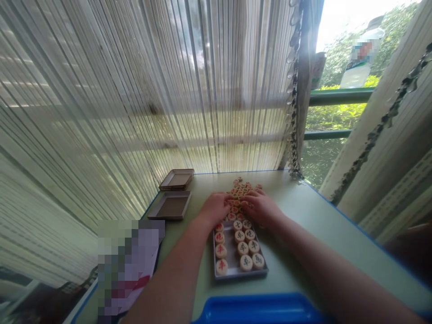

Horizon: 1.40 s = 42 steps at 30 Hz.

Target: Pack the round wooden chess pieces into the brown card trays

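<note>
A pile of round wooden Chinese chess pieces [243, 187] lies on the green table [303, 211]. My left hand [213, 208] rests on the pile's left side, fingers curled over pieces. My right hand [260, 207] rests on its right side, fingers bent onto pieces. Just below both hands sits a shallow grey tray [232, 275] holding several chess pieces in rows, some with red marks, some with black. What each hand's fingertips grip is hidden.
Two flat brown box halves [171, 207] [177, 179] lie at the table's left. A blue plastic edge [256, 309] sits at the near side. Striped curtains hang behind; a window with green bars opens at right. A blurred paper lies at lower left.
</note>
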Motion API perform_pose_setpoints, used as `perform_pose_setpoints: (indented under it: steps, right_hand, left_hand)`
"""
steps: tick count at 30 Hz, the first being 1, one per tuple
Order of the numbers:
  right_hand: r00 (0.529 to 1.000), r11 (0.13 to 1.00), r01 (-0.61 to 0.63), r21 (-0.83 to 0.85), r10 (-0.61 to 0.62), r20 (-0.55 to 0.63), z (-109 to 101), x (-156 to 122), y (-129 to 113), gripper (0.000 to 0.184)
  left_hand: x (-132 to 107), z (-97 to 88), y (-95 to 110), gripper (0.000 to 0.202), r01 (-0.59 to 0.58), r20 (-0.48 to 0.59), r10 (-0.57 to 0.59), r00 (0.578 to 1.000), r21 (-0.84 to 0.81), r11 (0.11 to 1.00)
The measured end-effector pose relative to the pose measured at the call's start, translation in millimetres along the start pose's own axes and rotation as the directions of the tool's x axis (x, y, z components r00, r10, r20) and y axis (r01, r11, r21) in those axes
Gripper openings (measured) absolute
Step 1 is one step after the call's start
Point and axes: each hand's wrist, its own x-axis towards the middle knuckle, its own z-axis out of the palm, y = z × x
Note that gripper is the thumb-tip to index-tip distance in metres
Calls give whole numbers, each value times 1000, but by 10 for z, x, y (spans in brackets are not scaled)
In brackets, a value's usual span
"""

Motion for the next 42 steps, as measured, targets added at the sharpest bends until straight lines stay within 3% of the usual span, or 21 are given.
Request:
perform_pose_setpoints:
  steps: [2, 5, 9, 16, 21, 27, 36, 42]
  right_hand:
    - [998, 998, 57, 20, -57, 16, 14, 13, -27, 25]
    - [994, 994, 97, 45, -99, 39, 13, 19, -51, 24]
    - [999, 999, 36, 34, -37, 31, -3, 27, -52, 21]
    - [997, 994, -70, 79, 66, 47, 17, 70, 2, 19]
    - [997, 996, -57, 71, 52, 59, 7, 67, -3, 20]
    - [998, 998, -47, 39, 45, 36, 37, 62, 36, 18]
    - [994, 992, -106, 65, 103, 43, 81, 81, 44, 20]
    - [980, 968, -200, 150, 194, 55, 50, 80, 16, 20]
  left_hand:
    - [-1, 5, 8, 31, -58, 31, 57, 998, 21, 998]
    - [10, 13, -6, 28, -49, 59, 46, 997, 44, 998]
    - [31, 17, -31, 26, -12, 61, 10, 998, 34, 999]
    - [51, 19, -14, 32, -58, 89, 57, 994, 10, 998]
    - [43, 27, 14, 30, -99, 140, 103, 985, -33, 995]
    - [54, 67, -14, 30, -190, 87, 190, 978, -8, 982]
    - [30, 49, -4, 31, -170, 122, 171, 978, -21, 985]
    - [40, 40, 37, 32, -126, 80, 124, 989, 9, 992]
